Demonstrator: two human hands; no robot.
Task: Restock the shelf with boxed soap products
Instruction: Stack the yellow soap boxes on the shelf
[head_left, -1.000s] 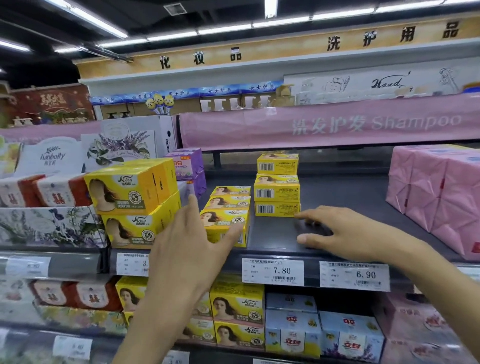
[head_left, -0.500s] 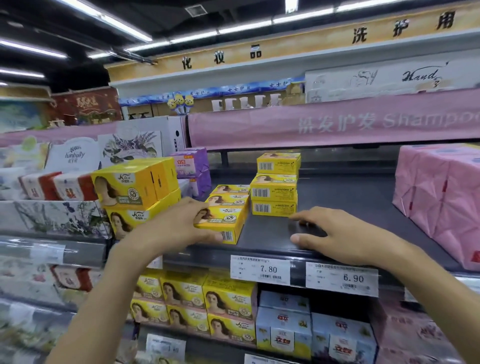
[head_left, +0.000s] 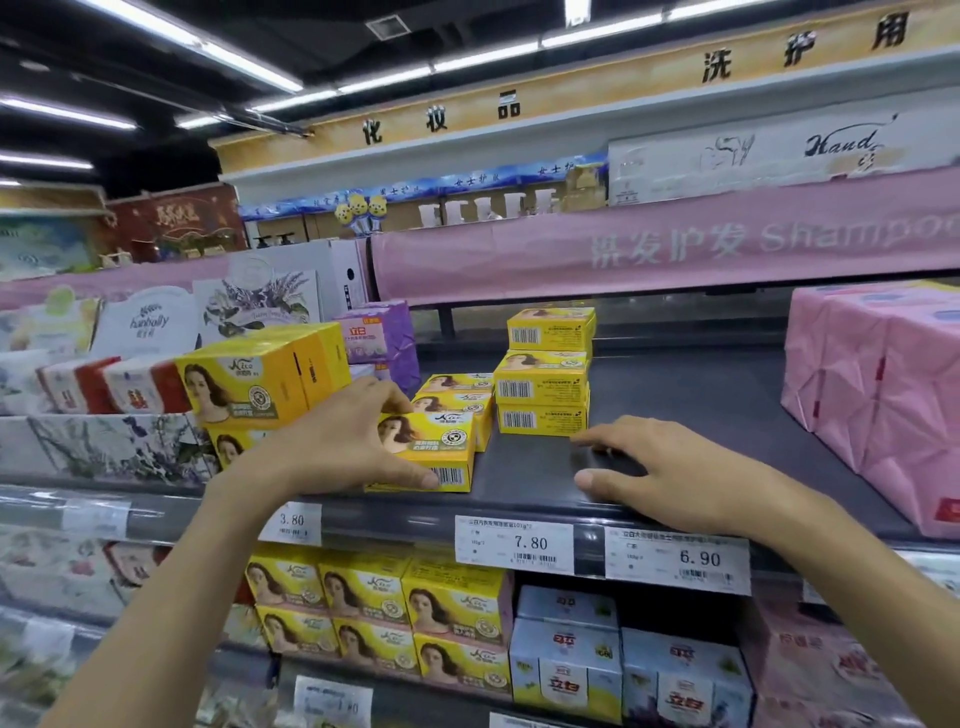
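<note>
Our left hand (head_left: 332, 452) grips the box (head_left: 436, 441), thumb curled under its near bottom edge by the barcode and fingers over the far top edge. The box lies flat at the front of the shelf (head_left: 675, 395), above the 7.80 tag (head_left: 514, 543). Its long axis runs along the shelf edge, with the barcode side toward us and the top tipped slightly our way. It is yellow, with a woman's portrait and a round seal on top. 2 like boxes (head_left: 457, 392) line up behind it. Our right hand (head_left: 670, 480) rests flat on the shelf, fingers loosely spread, holding nothing, near a stack (head_left: 543, 384) of 3.
</note>
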